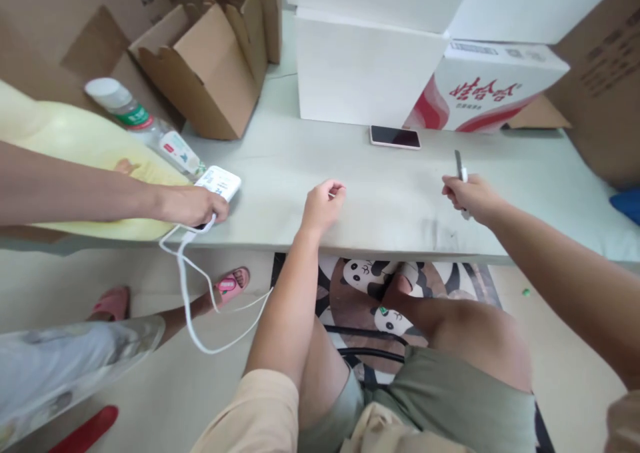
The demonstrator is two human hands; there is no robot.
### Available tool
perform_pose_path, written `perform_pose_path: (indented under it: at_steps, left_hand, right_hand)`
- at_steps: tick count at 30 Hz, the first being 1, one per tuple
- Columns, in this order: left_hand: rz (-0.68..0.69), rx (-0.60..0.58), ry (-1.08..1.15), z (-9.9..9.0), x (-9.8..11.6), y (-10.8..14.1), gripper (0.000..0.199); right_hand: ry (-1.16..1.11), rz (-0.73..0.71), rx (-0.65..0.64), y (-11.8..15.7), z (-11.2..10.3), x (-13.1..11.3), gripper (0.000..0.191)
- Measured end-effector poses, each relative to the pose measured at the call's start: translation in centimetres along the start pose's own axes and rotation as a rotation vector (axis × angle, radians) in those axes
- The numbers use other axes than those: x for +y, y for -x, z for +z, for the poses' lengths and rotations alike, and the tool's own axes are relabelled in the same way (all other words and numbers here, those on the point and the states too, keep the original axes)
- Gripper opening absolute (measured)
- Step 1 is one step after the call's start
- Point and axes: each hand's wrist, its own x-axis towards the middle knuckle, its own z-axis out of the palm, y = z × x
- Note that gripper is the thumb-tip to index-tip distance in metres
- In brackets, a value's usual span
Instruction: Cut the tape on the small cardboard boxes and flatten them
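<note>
Centre: left hand [323,206] curled, hold unclear | Right side: right hand [473,196] grips apparent cutter [459,165] | Step: seemingly readying; next likely needs careful aim

Soft, diffuse light fills the scene, bright overall and slightly cool, though its source cannot be told. The white boxes [367,66] look pale and nearly shadeless, while the brown cartons [215,66] at upper left carry deeper shade in their folds. Shadows on the tabletop [270,200] are faint and soft-edged. The wide lens stretches the co-worker's arm [75,183] and tilts the outer boxes. Fine detail is smeary: the right hand [473,196] looks slightly soft, and the patterned trousers [75,366] at lower left are blurred.
</note>
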Motion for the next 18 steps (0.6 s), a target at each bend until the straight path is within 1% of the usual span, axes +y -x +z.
perform_pose_path:
  at_steps: [3, 5, 7, 9, 12, 14, 16, 18]
  left_hand:
    - [0.005, 0.017, 0.030, -1.0, 0.2, 0.3, 0.014]
    - [0.000, 0.028, 0.057, -1.7, 0.2, 0.4, 0.013]
    - [-0.009, 0.049, 0.096, -2.2, 0.3, 0.4, 0.012]
    - [-0.018, 0.074, 0.135, -2.7, 0.4, 0.3, 0.011]
    - [-0.050, 0.111, 0.173, -3.5, 0.6, 0.2, 0.011]
    - [-0.071, 0.122, 0.176, -4.0, 0.7, 0.2, 0.010]
    - [-0.091, 0.117, 0.175, -4.6, 0.7, 0.3, 0.011]
    - [-0.108, 0.107, 0.199, -5.1, 0.6, 0.5, 0.012]
  right_hand:
    - [0.033, -0.058, -0.068, 0.1, 3.5, -4.3, 0.033]
    - [0.086, -0.153, -0.138, 0.3, 6.2, -7.8, 0.029]
    - [0.141, -0.282, -0.219, 0.6, 9.2, -11.8, 0.026]
    - [0.136, -0.408, -0.289, 0.8, 12.2, -16.1, 0.020]
    - [0.126, -0.584, -0.341, 1.0, 16.7, -22.6, 0.012]
    - [0.130, -0.709, -0.362, 1.4, 19.4, -26.7, 0.021]
    - [0.108, -0.813, -0.405, 2.1, 21.7, -30.4, 0.043]
    - [0.035, -0.851, -0.466, 3.0, 23.4, -33.4, 0.069]
